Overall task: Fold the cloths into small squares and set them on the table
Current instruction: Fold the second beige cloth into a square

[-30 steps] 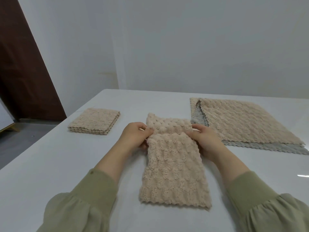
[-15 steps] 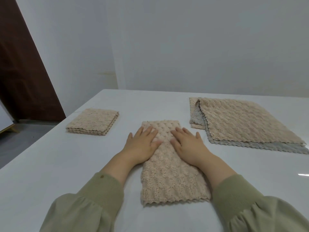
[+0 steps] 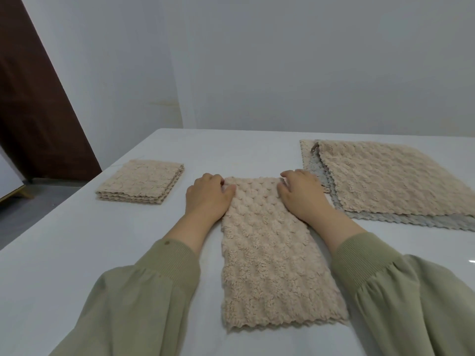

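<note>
Cloth strip [image 3: 270, 253] flat on table [image 3: 77, 253], left hand [image 3: 208, 199], right hand [image 3: 302, 196], fingers [image 3: 227, 189] pinching its far corners

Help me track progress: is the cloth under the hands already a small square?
No, the cloth is a long strip, far longer than the folded stack on the left.

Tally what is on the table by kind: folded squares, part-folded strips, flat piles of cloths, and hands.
Folded square: 1
Part-folded strip: 1
Flat pile of cloths: 1
Hands: 2, left hand and right hand, gripping the strip's far corners
Total: 5
</note>
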Available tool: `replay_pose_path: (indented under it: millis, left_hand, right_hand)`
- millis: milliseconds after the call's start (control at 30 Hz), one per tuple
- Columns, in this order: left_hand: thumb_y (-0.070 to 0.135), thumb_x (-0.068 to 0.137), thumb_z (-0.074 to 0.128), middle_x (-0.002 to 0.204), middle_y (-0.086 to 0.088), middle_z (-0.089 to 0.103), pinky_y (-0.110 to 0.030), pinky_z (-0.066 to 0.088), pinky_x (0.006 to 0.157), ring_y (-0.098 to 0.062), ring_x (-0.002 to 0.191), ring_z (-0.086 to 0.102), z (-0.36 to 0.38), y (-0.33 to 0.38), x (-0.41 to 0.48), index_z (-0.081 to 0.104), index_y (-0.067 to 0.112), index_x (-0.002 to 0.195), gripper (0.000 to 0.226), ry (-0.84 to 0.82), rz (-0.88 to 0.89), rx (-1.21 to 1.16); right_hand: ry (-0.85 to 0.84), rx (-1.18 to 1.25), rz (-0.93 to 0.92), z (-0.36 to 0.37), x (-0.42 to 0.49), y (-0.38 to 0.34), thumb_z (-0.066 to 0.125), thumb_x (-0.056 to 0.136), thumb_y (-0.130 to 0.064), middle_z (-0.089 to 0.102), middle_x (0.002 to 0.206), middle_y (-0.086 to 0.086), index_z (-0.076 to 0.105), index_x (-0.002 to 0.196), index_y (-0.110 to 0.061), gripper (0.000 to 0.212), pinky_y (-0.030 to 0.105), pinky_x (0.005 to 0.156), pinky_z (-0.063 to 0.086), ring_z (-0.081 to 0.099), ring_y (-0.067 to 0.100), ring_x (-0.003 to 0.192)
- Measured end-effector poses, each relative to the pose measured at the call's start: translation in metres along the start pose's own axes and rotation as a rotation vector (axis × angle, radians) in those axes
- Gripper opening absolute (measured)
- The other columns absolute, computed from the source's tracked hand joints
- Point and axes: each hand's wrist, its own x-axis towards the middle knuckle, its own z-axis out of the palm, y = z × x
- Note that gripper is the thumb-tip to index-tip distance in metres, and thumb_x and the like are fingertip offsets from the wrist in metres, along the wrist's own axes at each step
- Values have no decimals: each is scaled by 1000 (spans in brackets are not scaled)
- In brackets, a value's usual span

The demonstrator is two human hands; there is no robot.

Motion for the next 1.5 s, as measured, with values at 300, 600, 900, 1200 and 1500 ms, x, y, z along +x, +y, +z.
replay_pose_path:
  millis: [300, 600, 900, 1200, 1500]
  left_hand:
    - [47, 88, 54, 113, 4, 58, -34, 42, 87, -18, 106, 53, -4, 4, 7, 55, 21, 107, 32, -13, -79, -223]
    - [18, 81, 67, 89, 1, 61, -28, 46, 68, -16, 78, 59, -7, 5, 1, 50, 26, 96, 25, -37, -40, -638]
    - [16, 76, 77, 112, 0, 52, -28, 46, 78, -16, 97, 57, -11, 6, 1, 42, 39, 125, 64, -75, -95, -1048]
    - [13, 78, 75, 64, -8, 47, -19, 34, 46, -16, 54, 45, -8, 3, 4, 60, -7, 81, 25, -102, -131, -1106]
    - [25, 74, 77, 65, -11, 50, -35, 42, 55, -20, 60, 47, -9, 1, 3, 54, 1, 67, 34, 10, -144, -1095]
  right_hand:
    - [-132, -25, -39, 0, 13, -4, 42, 88, -17, 42, 140, 10, 34, 143, -17, 56, 47, 114, 17, 30, 30, 132]
    - [-150, -69, 37, -1, 18, -7, 47, 86, -22, 46, 123, 10, 47, 128, -13, 43, 41, 98, 29, 35, 30, 118]
    - [18, 640, 96, -6, 15, -2, 45, 75, 13, 48, 64, 0, 51, 75, -12, 25, 16, 44, 33, 43, 13, 54]
    - [-264, 1595, 244, -16, 15, 6, 40, 75, 30, 66, 74, 12, 61, 100, 2, 43, 23, 54, 54, 64, 20, 61]
    - [-406, 1136, 333, -18, 16, 0, 75, 71, -3, 68, 71, 14, 64, 85, 5, 20, 29, 63, 57, 65, 20, 60]
